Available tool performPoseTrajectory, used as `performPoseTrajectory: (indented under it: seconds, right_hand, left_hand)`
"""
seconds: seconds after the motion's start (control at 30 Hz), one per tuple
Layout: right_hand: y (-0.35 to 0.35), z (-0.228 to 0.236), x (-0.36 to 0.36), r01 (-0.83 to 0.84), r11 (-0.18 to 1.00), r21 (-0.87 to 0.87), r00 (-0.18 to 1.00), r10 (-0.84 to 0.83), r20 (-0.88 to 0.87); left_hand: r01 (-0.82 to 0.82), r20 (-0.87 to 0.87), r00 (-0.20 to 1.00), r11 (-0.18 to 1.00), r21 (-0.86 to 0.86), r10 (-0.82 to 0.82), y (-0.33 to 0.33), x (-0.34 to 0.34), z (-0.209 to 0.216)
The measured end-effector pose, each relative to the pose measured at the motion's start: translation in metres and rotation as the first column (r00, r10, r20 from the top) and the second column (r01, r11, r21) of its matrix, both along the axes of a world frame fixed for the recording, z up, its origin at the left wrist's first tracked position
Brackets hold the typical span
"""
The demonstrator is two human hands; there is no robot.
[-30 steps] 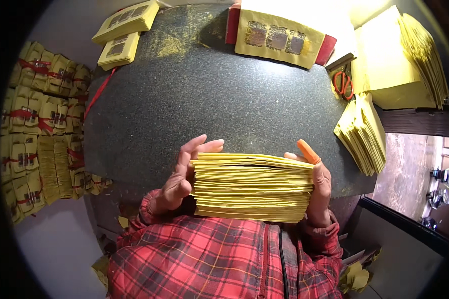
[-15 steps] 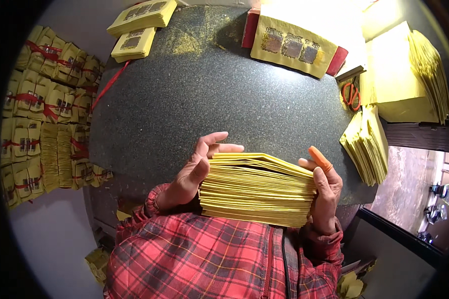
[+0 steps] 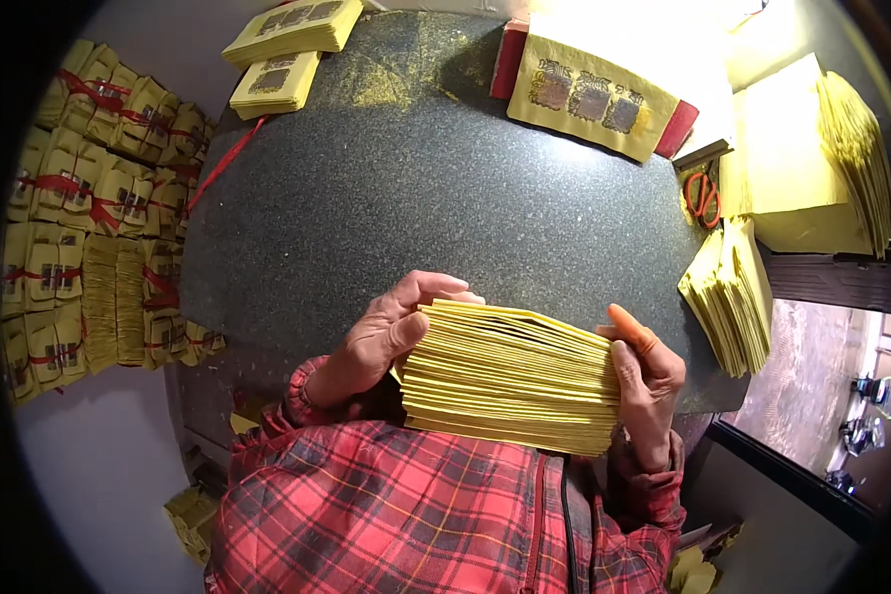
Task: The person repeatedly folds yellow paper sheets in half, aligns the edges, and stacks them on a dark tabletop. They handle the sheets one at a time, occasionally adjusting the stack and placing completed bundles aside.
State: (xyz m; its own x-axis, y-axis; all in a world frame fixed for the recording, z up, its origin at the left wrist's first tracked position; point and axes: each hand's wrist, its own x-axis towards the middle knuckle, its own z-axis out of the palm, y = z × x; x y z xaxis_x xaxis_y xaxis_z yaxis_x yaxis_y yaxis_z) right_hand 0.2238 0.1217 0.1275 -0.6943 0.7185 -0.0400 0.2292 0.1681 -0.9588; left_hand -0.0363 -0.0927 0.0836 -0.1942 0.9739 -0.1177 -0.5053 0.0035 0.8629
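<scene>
Left hand (image 3: 378, 339) and right hand (image 3: 651, 388) pinch the paper stack (image 3: 510, 381) at its left and right ends, beside the bench (image 3: 445, 178).

The paper stack (image 3: 510, 381) is between the left hand (image 3: 378, 342) and right hand (image 3: 651, 388), with bundles (image 3: 61, 198) left of the tabletop (image 3: 445, 188) and scissors (image 3: 704, 202) toward its right.

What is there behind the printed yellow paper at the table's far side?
Red parts show past both ends of the printed yellow paper; the paper covers the rest, so whether they join cannot be seen.
</scene>
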Motion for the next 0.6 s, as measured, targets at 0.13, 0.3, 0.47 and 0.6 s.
performPoseTrajectory:
  seconds: [0.13,0.3,0.47,0.6]
  right_hand:
    - [0.009,0.013,-0.005,-0.177,0.966,0.188,0.981,0.157,0.118]
    - [0.015,0.032,-0.021,-0.382,0.839,0.389,0.914,0.281,0.291]
    - [0.018,0.037,-0.033,-0.514,0.741,0.433,0.852,0.38,0.36]
    - [0.016,0.039,-0.033,-0.529,0.757,0.383,0.839,0.4,0.369]
  left_hand:
    - [-0.054,-0.107,0.992,0.996,0.069,0.061,-0.017,-0.018,-0.002]
    - [-0.133,-0.175,0.974,0.987,0.086,0.146,-0.041,-0.03,-0.011]
    - [-0.065,-0.436,0.895,0.994,0.09,0.098,-0.052,-0.034,-0.01]
    - [-0.061,-0.541,0.833,0.991,0.116,0.115,-0.05,-0.032,-0.006]
